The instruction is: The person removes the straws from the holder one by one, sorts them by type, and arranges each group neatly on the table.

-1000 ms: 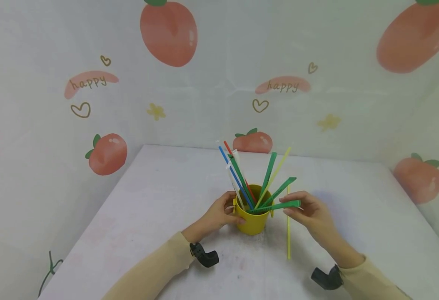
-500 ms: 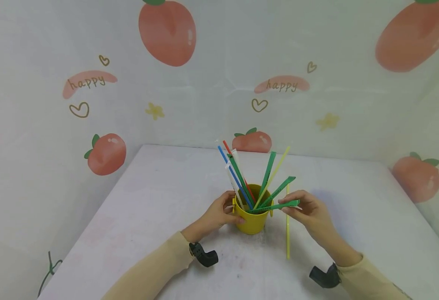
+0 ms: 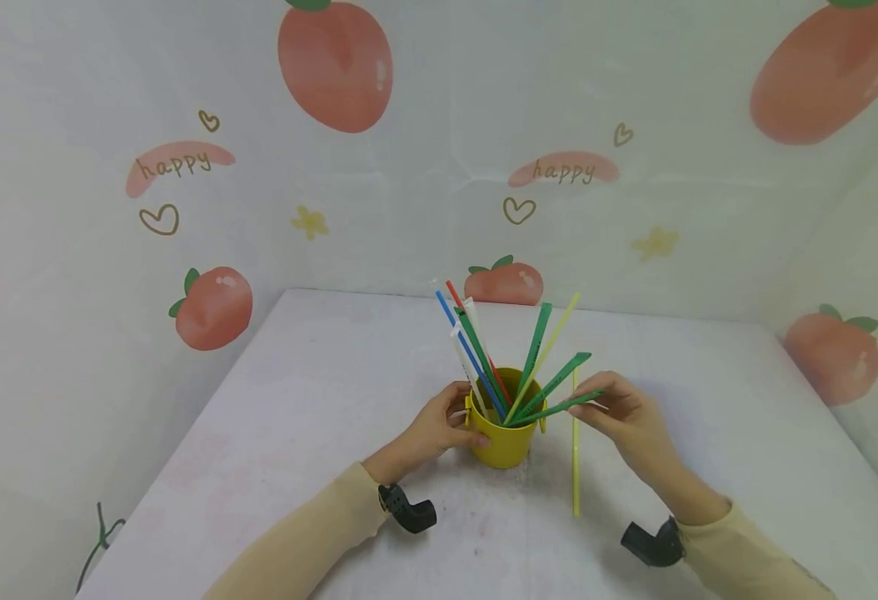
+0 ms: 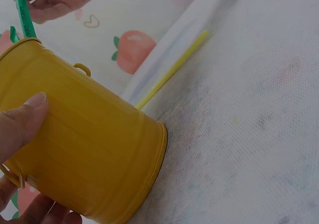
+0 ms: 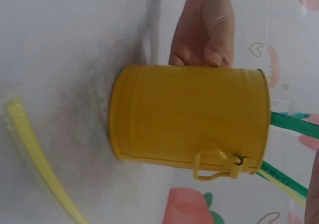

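At the centre of the head view, the left hand (image 3: 442, 423) grips a yellow bucket (image 3: 505, 450) of wrapped straws (image 3: 538, 337). Right of it, the right hand (image 3: 629, 417) pinches a green wrapped straw (image 3: 551, 410) slanting from the bucket's mouth; a steady bucket and light pinch should prevent creasing.

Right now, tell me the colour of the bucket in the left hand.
The bucket is yellow; the right wrist view shows it best.
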{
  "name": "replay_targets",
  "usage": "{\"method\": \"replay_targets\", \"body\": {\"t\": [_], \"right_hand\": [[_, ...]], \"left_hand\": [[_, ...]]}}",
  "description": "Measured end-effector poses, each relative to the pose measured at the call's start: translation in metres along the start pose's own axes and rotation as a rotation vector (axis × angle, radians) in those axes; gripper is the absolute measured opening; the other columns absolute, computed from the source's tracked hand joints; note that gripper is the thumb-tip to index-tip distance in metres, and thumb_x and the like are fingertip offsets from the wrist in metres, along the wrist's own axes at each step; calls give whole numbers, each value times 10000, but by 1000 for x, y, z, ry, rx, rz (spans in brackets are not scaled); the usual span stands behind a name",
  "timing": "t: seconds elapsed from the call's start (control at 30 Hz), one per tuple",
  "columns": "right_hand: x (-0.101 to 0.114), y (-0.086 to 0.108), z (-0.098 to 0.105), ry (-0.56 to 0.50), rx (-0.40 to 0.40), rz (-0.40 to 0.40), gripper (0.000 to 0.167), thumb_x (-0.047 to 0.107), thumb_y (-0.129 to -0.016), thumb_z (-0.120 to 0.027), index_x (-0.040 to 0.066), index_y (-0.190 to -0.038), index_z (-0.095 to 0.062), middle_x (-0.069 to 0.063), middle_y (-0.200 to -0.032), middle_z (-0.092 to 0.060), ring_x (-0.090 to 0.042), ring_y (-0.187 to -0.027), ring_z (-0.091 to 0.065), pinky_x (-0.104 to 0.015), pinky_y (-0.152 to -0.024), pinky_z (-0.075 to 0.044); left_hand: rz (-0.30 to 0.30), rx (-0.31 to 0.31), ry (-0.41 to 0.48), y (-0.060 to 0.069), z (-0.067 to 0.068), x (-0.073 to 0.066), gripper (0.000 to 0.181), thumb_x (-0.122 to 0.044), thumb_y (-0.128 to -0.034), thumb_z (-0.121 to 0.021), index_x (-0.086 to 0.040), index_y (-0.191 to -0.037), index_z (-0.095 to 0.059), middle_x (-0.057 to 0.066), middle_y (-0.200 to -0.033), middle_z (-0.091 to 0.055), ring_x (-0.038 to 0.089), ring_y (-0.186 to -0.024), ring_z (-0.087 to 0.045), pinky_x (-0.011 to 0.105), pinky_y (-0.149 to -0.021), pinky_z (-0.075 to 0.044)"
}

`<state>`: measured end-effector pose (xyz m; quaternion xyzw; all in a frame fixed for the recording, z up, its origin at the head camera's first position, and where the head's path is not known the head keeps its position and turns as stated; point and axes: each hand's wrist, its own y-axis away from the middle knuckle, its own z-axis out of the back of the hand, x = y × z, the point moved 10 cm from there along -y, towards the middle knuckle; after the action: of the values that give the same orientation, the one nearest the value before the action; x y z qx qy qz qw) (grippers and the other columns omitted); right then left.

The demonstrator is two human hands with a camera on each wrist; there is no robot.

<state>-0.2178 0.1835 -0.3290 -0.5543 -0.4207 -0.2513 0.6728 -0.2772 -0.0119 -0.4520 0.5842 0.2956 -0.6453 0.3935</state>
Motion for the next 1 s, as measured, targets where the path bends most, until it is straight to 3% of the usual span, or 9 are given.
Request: {"method": "replay_targets", "body": {"t": [0.2, 0.33, 0.4, 0.5, 0.63, 0.7, 0.87, 1.0], "right_hand": [[20, -9, 15, 8, -88, 22, 315, -231, -795, -610, 16, -984, -658, 24, -948, -664, -77, -869, -670, -177, -781, -570], [42, -16, 25, -47, -96, 83, 250, -206, -810, -618, -29, -986, -641, -15, -943, -675, -128, -880, -700, -227, -818, -581], [54, -21, 31, -147, -96, 124, 208, -205, -824, -601, -73, -983, -624, -58, -945, -685, -173, -887, -706, -281, -836, -586], [73, -30, 42, -389, -115, 181, 183, -246, -835, -543, -163, -989, -594, -162, -949, -690, -257, -893, -694, -355, -847, -589], [92, -41, 67, -684, -175, 202, 237, -297, -840, -460, -184, -1008, -583, -255, -939, -674, -337, -877, -678, -430, -822, -596], [98, -46, 81, -743, -234, 191, 243, -296, -845, -450, -168, -1006, -580, -255, -915, -668, -344, -844, -674, -445, -788, -602], [106, -56, 107, -727, -249, 148, 241, -260, -883, -423, -143, -1044, -559, -227, -934, -655, -329, -833, -668, -412, -740, -603], [97, -59, 116, -673, -164, 75, 293, -258, -902, -370, -146, -1088, -567, -216, -968, -661, -309, -868, -659, -395, -757, -596]], "left_hand": [[-3, 0, 1, 0, 2, -1, 709, -118, -801, -794, -97, -1391, -403, 87, -1422, -468, 268, -1346, -444, 407, -1127, -377], [-14, 5, 4, 1, 2, -2, 709, -125, -809, -788, -77, -1396, -393, 110, -1417, -469, 284, -1344, -444, 421, -1131, -368], [-18, 5, 4, 1, 2, -2, 705, -121, -813, -784, -68, -1396, -391, 120, -1415, -470, 290, -1345, -441, 429, -1133, -364], [-19, 4, 7, 1, 3, -2, 700, -115, -817, -778, -67, -1398, -390, 125, -1417, -469, 292, -1350, -437, 433, -1135, -360], [-13, 1, 6, 1, 3, -3, 694, -116, -821, -775, -75, -1398, -393, 116, -1420, -467, 287, -1354, -434, 426, -1133, -364], [-12, 0, 5, 0, 2, -2, 692, -117, -820, -776, -76, -1396, -395, 112, -1419, -466, 287, -1353, -434, 424, -1131, -367], [-21, 3, 9, -1, 1, -1, 687, -99, -817, -775, -73, -1391, -399, 108, -1412, -464, 283, -1353, -433, 422, -1132, -366], [-17, 7, 15, -1, 0, 1, 683, -97, -815, -777, -80, -1386, -402, 100, -1407, -464, 277, -1353, -435, 414, -1130, -369]]}}
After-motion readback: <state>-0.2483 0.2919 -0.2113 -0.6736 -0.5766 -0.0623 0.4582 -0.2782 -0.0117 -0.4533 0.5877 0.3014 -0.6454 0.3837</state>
